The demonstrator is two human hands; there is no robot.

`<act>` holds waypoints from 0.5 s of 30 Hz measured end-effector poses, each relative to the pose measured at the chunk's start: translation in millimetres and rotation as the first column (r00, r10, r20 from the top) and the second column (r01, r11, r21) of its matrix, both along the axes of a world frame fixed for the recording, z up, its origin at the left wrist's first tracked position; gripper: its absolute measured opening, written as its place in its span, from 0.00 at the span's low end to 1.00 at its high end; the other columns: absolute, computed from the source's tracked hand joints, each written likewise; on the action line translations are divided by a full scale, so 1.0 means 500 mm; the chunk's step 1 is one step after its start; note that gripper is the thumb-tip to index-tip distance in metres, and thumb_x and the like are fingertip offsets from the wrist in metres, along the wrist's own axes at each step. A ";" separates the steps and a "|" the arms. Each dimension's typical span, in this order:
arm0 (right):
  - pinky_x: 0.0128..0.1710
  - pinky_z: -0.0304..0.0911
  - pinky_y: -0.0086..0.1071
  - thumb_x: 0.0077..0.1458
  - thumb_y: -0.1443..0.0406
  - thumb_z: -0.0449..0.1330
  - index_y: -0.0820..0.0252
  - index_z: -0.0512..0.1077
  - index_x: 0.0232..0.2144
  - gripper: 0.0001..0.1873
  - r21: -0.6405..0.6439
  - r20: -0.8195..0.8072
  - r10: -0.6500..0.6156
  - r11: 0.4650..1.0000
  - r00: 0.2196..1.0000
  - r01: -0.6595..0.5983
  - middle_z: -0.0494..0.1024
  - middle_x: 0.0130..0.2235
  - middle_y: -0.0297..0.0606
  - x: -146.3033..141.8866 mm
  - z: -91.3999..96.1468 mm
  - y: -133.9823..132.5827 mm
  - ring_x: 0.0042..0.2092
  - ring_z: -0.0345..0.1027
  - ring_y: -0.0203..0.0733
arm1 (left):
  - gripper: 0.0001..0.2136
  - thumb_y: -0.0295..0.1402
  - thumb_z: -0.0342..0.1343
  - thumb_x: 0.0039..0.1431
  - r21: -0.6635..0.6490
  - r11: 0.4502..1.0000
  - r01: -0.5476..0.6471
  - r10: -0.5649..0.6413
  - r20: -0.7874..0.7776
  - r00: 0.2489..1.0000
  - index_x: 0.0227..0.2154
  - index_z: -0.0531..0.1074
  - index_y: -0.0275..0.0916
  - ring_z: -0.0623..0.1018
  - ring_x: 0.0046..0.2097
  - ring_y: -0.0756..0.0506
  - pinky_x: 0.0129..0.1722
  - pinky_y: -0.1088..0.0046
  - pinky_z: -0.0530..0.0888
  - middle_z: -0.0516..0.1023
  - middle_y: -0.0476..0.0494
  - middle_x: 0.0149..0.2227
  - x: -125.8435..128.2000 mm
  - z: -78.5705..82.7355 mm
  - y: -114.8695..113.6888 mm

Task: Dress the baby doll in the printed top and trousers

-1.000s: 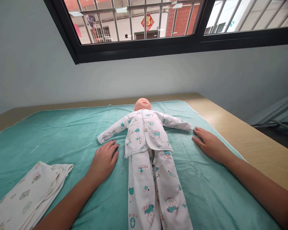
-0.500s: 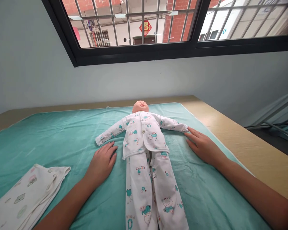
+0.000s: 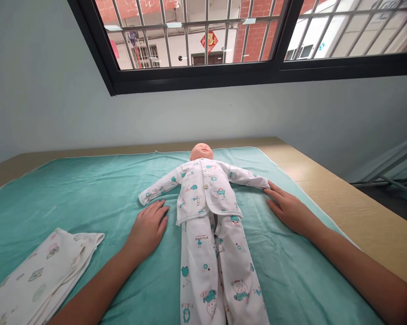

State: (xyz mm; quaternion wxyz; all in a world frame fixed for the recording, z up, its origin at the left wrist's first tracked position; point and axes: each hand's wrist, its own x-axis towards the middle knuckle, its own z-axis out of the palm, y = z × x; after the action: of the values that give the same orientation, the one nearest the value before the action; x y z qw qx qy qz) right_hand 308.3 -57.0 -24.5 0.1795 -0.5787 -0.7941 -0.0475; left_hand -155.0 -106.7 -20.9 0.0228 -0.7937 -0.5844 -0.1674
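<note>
A baby doll lies on its back with its head toward the wall. It wears a white printed jacket with buttons and matching trousers; both sleeves stretch outward. My left hand rests palm down on the teal blanket, fingers extended, just below the cuff of the sleeve on the left. My right hand lies with fingers extended, its fingertips at the cuff of the sleeve on the right. Neither hand appears to grasp anything. The trouser ends run out of view at the bottom.
A folded white printed cloth lies on the blanket at the lower left. The blanket covers most of a wooden table. Behind stand a pale wall and a black-framed, barred window. Metal bars show beyond the table at right.
The whole view has shifted slightly, so everything sits a little farther right. Hands, doll and clothes otherwise hold the same positions.
</note>
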 end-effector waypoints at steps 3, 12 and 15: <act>0.59 0.64 0.48 0.65 0.59 0.48 0.54 0.67 0.59 0.23 0.017 0.001 0.009 1.000 1.000 -0.009 0.58 0.68 0.39 -0.001 0.000 0.001 0.62 0.63 0.54 | 0.17 0.34 0.44 0.67 0.001 1.000 -0.004 0.004 0.011 1.000 0.51 0.74 0.37 0.70 0.61 0.37 0.60 0.51 0.67 0.71 0.37 0.60 0.001 0.000 -0.001; 0.57 0.66 0.48 0.63 0.61 0.49 0.54 0.70 0.58 0.22 0.067 0.001 0.018 0.998 1.000 -0.018 0.62 0.66 0.40 -0.008 0.000 0.002 0.60 0.66 0.55 | 0.16 0.33 0.45 0.66 0.008 1.000 -0.016 0.016 0.044 0.999 0.50 0.74 0.38 0.70 0.61 0.37 0.59 0.52 0.68 0.71 0.37 0.60 0.010 0.010 -0.009; 0.57 0.66 0.49 0.63 0.63 0.50 0.56 0.71 0.56 0.22 0.097 0.016 0.022 0.995 1.000 -0.024 0.64 0.65 0.43 -0.014 0.001 0.000 0.59 0.68 0.55 | 0.16 0.33 0.46 0.66 0.019 1.000 -0.010 0.009 0.067 0.998 0.50 0.74 0.38 0.71 0.61 0.37 0.59 0.52 0.68 0.72 0.36 0.59 0.009 0.008 -0.009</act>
State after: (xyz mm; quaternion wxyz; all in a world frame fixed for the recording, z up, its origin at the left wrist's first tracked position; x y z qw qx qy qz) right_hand 301.3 -57.2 -24.0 0.2019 -0.5597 -0.7988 -0.0883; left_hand -150.4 -111.2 -16.8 0.0115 -0.7846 -0.5870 -0.1995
